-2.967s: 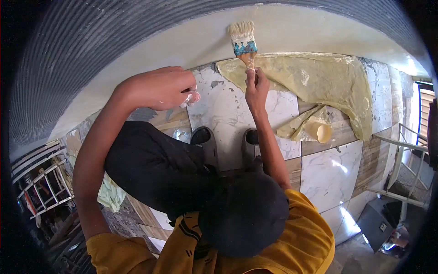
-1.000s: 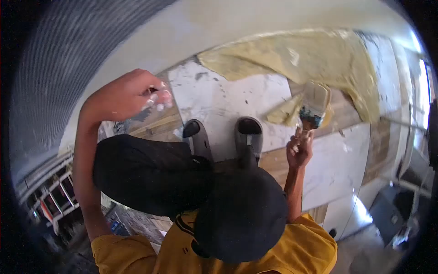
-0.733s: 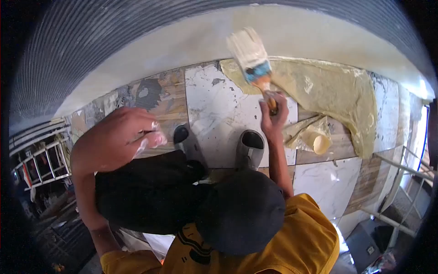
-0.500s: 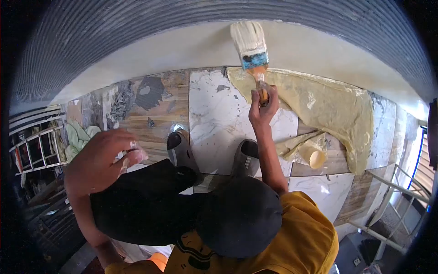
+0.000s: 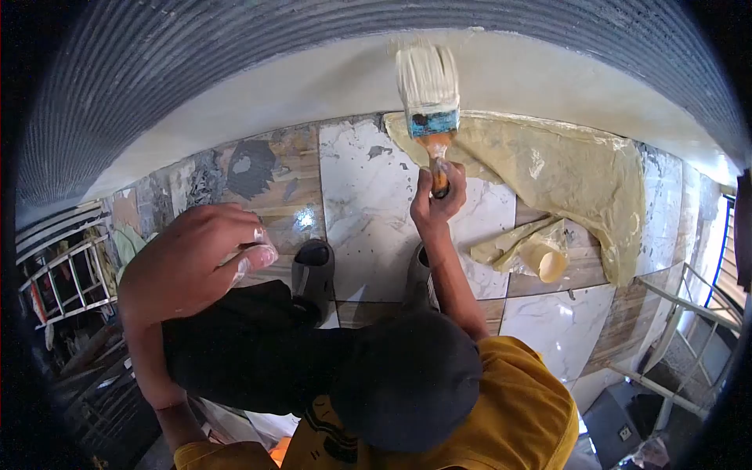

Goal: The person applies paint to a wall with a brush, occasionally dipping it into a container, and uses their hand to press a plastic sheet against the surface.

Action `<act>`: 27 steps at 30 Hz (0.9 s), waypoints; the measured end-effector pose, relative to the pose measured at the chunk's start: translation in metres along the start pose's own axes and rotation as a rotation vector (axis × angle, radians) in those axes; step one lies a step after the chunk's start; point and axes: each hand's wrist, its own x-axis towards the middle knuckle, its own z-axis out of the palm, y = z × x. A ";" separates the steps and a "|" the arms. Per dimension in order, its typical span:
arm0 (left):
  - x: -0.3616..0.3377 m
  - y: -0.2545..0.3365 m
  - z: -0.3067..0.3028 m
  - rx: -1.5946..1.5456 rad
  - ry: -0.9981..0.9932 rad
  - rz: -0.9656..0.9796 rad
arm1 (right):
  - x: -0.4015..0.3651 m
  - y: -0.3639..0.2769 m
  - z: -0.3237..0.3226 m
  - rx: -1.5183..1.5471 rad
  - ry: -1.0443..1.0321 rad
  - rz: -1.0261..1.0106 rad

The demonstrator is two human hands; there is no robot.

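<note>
My right hand (image 5: 440, 200) is closed round the handle of a wide paintbrush (image 5: 433, 121). Cream paint coats its bristles, which point up at the low pale wall strip (image 5: 313, 77), and blue marks show on its ferrule. My left hand (image 5: 200, 262) hangs in the air at the left, over my bent dark-trousered leg. Its fingers are loosely curled, the thumb stands apart from them, and nothing is held. Whitish paint smears the thumb and a fingertip. Below the wall, a yellowish plastic sheet (image 5: 564, 168) lies on the floor, right of the brush.
A cream-coloured cup (image 5: 544, 261) sits on crumpled plastic on the tiled floor (image 5: 368, 204). Grey ridged surface (image 5: 376, 17) runs above the wall strip. A metal rack (image 5: 66, 274) is at the left, a pale metal frame (image 5: 689, 337) at the right. My shoes (image 5: 315, 266) stand between.
My right hand and the paintbrush have shifted slightly down and left, the brush now more upright. My left hand has moved a little to the right. The view has shifted slightly.
</note>
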 end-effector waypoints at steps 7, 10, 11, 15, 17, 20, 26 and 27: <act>0.007 -0.029 -0.005 -0.025 -0.131 -0.067 | 0.017 0.008 0.012 -0.092 0.054 -0.096; 0.005 -0.035 -0.004 -0.061 -0.096 -0.080 | 0.017 0.011 0.013 -0.100 0.065 -0.095; 0.005 -0.037 -0.003 -0.032 -0.078 -0.068 | 0.016 0.011 0.013 -0.089 0.060 -0.078; 0.009 -0.035 -0.011 -0.014 -0.128 -0.047 | 0.015 0.011 0.012 -0.130 0.062 -0.074; 0.010 -0.037 -0.009 -0.002 -0.115 -0.040 | 0.014 0.012 0.014 -0.131 0.074 -0.064; 0.012 -0.038 -0.009 0.014 -0.083 -0.030 | 0.016 0.010 0.013 -0.141 0.073 -0.071; 0.018 -0.040 -0.013 0.015 -0.108 -0.026 | 0.020 0.008 0.012 -0.174 0.073 -0.125; 0.017 -0.045 -0.010 0.044 -0.083 -0.008 | 0.020 0.008 0.013 -0.176 0.076 -0.125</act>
